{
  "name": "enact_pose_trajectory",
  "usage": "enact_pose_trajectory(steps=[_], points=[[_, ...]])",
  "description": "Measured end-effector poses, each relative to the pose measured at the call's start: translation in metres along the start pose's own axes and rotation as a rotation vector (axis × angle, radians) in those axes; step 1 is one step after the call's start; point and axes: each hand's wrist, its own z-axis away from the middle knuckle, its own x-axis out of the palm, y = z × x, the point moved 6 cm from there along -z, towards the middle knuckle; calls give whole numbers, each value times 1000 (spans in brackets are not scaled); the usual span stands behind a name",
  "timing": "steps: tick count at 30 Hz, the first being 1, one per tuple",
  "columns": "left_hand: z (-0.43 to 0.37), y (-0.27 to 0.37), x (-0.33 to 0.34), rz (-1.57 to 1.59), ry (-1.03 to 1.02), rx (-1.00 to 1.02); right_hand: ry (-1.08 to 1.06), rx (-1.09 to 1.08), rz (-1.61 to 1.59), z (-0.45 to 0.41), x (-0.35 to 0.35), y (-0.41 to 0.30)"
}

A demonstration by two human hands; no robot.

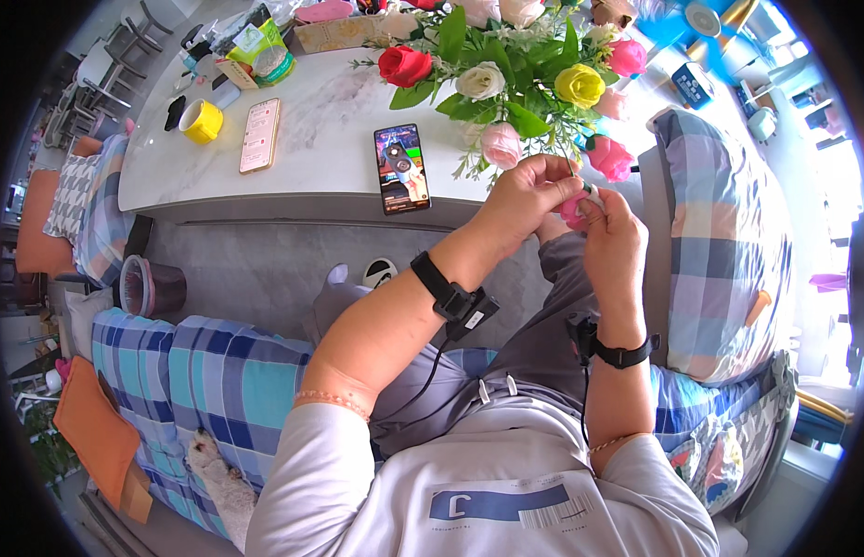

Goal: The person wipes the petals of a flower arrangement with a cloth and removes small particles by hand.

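Note:
Both hands meet over the table's right front edge, at a pink artificial rose [575,210]. My left hand [536,184] pinches a thin green stem close to the flower head. My right hand [615,226] grips the pink rose, with something small and whitish between its fingers, partly hidden. Just beyond the hands stands a bunch of artificial flowers: a light pink rose [501,145], a deep pink rose [610,159], a yellow rose [580,85], a white rose [480,81] and a red rose [405,66] among green leaves.
On the marble-look table [320,139] lie a phone with a lit screen [402,169], another phone [260,136] and a yellow mug [201,121]. A bin [153,286] stands on the floor at left. A dog [220,480] lies on the plaid sofa [237,369].

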Motion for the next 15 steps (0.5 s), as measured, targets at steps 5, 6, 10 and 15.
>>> enact_pose_trajectory(steps=[5,6,10,15], points=[[5,15,6,-213,88,184,58,-50,173,-2,-3,-3],[6,11,6,-214,90,185,57,-51,172,-3,-3,-4],[10,19,13,-362,-10,371,70,-124,247,-4,-5,-11],[12,23,19,-413,-128,217,15,-76,223,-3,-7,-9]])
